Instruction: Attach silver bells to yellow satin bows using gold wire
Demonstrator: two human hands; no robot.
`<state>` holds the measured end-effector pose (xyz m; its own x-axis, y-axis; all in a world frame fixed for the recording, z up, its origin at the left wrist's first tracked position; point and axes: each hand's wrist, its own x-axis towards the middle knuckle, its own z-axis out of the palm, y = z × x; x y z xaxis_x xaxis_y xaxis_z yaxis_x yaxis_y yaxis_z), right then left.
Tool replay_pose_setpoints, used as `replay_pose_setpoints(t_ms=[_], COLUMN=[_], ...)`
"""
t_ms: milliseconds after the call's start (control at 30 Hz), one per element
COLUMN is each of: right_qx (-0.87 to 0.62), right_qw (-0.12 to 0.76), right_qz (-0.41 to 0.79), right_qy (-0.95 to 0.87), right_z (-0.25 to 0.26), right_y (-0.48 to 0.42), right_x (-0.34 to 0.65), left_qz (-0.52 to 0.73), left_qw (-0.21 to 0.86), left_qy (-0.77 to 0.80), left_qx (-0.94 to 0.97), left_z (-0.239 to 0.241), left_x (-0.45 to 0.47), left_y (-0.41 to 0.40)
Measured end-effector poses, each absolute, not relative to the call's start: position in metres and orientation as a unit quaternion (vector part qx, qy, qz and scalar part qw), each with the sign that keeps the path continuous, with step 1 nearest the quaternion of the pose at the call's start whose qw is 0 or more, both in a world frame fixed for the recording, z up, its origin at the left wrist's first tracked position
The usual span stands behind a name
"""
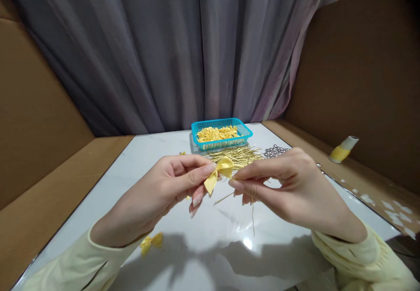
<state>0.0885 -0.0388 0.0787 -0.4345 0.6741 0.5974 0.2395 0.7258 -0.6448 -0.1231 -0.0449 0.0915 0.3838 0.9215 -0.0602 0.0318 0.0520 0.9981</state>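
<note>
My left hand (pixel 170 186) pinches a small yellow ribbon bow (pixel 219 172) between thumb and forefinger, above the white table (pixel 131 177). My right hand (pixel 288 181) is closed in a pinch on a thin gold wire tie (pixel 252 212) at the bow's middle; the tie's loose ends hang down and to the left. A finished yellow bow (pixel 151 243) lies on the table beside my left sleeve.
A turquoise basket (pixel 221 125) of yellow ribbon pieces stands at the back of the table. In front of it lies a pile of gold wire ties (pixel 236 154), with silver beads (pixel 275 151) to the right. A yellow-and-white spool (pixel 343 150) rests on the brown ledge at right.
</note>
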Motion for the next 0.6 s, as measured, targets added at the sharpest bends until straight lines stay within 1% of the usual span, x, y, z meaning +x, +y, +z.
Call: replay_pose_setpoints(t_ms=[367,600], right_qx=[-0.292,-0.284], right_qw=[0.447,0.464], right_qz=[0.233,0.232], right_qy=[-0.813,-0.807], right_z=[0.0795,0.0765], right_y=[-0.0398,-0.0393], right_x=[0.0878,0.0883], left_qz=[0.379,0.383], left_qw=[0.631,0.656], left_qy=[0.398,0.379], left_qx=[0.548,0.529], left_z=[0.0916,0.0917], left_x=[-0.1211,-0.1207], left_y=[-0.0449,-0.044])
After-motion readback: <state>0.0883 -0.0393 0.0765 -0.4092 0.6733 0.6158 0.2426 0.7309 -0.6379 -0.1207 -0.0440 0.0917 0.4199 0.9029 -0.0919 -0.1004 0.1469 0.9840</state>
